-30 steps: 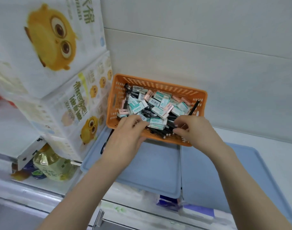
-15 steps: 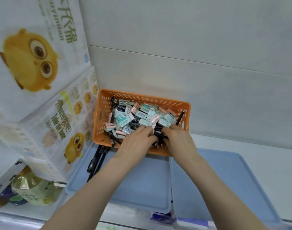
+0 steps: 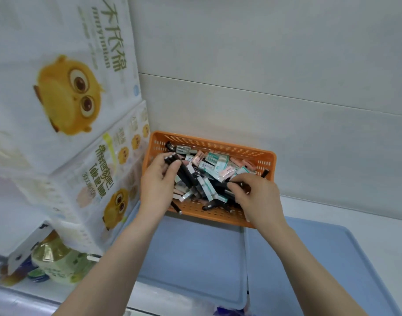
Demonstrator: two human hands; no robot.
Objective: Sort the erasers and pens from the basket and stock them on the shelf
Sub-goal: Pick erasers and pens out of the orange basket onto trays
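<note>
An orange perforated basket (image 3: pixel 220 143) stands on the shelf against the white wall, full of teal and pink boxed erasers (image 3: pixel 214 162) and black pens. My left hand (image 3: pixel 157 185) is over the basket's left side and grips a small bundle of black pens (image 3: pixel 182 173) by their ends. My right hand (image 3: pixel 255 198) is at the basket's front right and pinches another black pen (image 3: pixel 240 186) lying across the pile. Two light blue trays (image 3: pixel 195 252) lie side by side in front of the basket.
Large white packs printed with a yellow owl (image 3: pixel 65 96) are stacked to the left, hard against the basket. Below them sits a yellowish bottle (image 3: pixel 54 258). The second blue tray (image 3: pixel 332 265) stretches to the right, and the white shelf (image 3: pixel 355 213) runs on beyond it.
My left hand moved from the basket's front to its left side and lifted a bundle of pens. My right hand shifted right and pinched a pen. The view moved closer.
</note>
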